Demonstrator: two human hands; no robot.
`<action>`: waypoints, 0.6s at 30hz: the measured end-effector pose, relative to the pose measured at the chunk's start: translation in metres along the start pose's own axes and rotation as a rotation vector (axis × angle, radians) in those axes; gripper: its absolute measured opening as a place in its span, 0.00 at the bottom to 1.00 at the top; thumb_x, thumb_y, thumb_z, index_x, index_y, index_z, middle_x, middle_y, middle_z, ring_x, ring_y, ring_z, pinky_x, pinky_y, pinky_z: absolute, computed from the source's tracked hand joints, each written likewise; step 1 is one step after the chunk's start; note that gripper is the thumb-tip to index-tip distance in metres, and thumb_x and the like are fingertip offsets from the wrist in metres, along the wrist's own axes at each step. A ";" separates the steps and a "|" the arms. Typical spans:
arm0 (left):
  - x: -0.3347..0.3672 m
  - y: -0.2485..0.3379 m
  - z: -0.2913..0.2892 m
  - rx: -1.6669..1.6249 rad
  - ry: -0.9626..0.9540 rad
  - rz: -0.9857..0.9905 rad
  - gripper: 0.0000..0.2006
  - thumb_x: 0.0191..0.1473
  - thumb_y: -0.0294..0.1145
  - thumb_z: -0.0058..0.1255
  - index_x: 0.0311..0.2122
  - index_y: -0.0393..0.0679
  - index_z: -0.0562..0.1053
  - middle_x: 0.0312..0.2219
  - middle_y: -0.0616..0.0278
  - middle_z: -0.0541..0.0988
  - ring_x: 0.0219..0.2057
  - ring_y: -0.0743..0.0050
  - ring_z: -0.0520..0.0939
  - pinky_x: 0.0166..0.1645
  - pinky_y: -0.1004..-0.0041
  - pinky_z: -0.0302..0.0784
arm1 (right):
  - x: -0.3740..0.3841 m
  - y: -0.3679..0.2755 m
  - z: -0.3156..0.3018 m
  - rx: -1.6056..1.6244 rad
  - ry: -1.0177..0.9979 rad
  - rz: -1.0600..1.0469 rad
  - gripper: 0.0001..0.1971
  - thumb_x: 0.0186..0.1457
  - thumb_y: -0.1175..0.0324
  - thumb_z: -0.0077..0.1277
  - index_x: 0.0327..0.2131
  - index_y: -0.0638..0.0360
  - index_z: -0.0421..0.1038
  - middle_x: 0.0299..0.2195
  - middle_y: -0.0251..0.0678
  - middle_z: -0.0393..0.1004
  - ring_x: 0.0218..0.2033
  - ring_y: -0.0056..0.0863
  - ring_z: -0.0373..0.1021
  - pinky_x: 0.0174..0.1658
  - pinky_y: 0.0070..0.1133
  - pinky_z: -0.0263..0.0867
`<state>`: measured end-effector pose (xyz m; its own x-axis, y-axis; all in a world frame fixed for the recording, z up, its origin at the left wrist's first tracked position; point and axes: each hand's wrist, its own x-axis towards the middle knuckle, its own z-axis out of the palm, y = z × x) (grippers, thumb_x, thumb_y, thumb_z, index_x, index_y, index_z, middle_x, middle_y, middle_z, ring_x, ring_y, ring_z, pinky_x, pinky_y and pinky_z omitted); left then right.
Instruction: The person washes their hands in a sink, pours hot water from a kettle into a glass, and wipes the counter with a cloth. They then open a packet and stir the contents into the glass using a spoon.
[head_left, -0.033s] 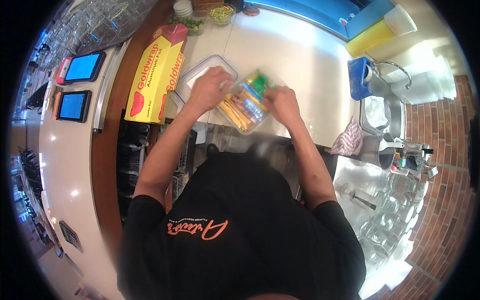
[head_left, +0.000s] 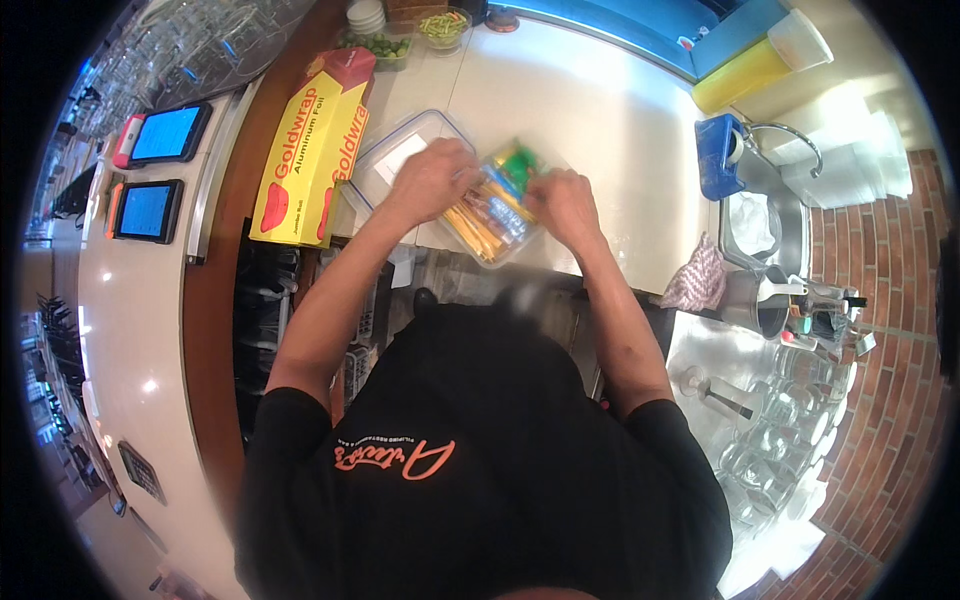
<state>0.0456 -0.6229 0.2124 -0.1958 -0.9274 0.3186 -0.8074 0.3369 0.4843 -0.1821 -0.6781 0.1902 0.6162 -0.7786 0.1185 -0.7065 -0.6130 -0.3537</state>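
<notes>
A clear plastic container (head_left: 466, 246) filled with sachets sits at the counter's near edge, tilted askew. Its packets are yellow-brown sticks (head_left: 474, 228), blue-and-white sachets (head_left: 507, 208) and green ones (head_left: 517, 164). My left hand (head_left: 436, 180) bends over the container's left side, fingers curled; whatever is between them is hidden. On the opposite side, my right hand (head_left: 564, 208) has its fingers closed at the container's rim. A clear lid with a blue edge (head_left: 428, 122) lies beneath and beyond my left hand, with a white rectangle showing on it.
A yellow-and-red aluminum foil box (head_left: 310, 160) stands to the left. Behind it are a tub of small green fruit (head_left: 378, 46) and a bowl of cut greens (head_left: 443, 27). Two tablets (head_left: 165, 133) rest farther left. At right are a sink (head_left: 792, 228), a checkered cloth (head_left: 697, 275) and glasses (head_left: 780, 420).
My left hand has shifted slightly right and down, nearer the sachets, uncovering more of the lid. My right hand stays about where it was.
</notes>
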 end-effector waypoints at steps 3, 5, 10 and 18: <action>0.015 -0.008 0.033 0.165 -0.223 -0.052 0.07 0.48 0.31 0.51 0.33 0.45 0.76 0.30 0.60 0.74 0.36 0.59 0.75 0.39 0.65 0.72 | 0.007 0.002 -0.001 -0.129 0.177 0.045 0.06 0.44 0.71 0.52 0.30 0.55 0.74 0.26 0.39 0.71 0.31 0.38 0.67 0.37 0.32 0.61; 0.028 -0.004 0.041 0.270 -0.331 -0.089 0.08 0.48 0.32 0.50 0.34 0.45 0.76 0.29 0.60 0.74 0.36 0.59 0.76 0.39 0.63 0.72 | 0.004 0.010 0.001 -0.024 0.242 0.074 0.07 0.44 0.72 0.52 0.31 0.55 0.74 0.26 0.40 0.71 0.31 0.38 0.67 0.37 0.32 0.61; 0.041 0.000 0.033 0.246 -0.428 -0.017 0.08 0.48 0.33 0.50 0.34 0.45 0.75 0.28 0.58 0.73 0.35 0.57 0.76 0.39 0.63 0.72 | -0.006 0.011 -0.003 0.167 0.184 0.018 0.09 0.45 0.70 0.53 0.34 0.55 0.75 0.27 0.40 0.71 0.33 0.39 0.67 0.39 0.32 0.62; 0.052 0.015 0.011 -0.068 0.011 0.086 0.08 0.50 0.34 0.49 0.34 0.43 0.74 0.29 0.58 0.74 0.30 0.62 0.76 0.35 0.66 0.71 | 0.004 0.000 -0.009 0.493 0.391 0.097 0.09 0.47 0.66 0.55 0.32 0.59 0.76 0.31 0.42 0.72 0.37 0.38 0.67 0.40 0.29 0.64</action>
<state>0.0172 -0.6679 0.2279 -0.2563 -0.8928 0.3705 -0.7480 0.4259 0.5090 -0.1830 -0.6827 0.1990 0.3192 -0.8762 0.3612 -0.4524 -0.4758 -0.7543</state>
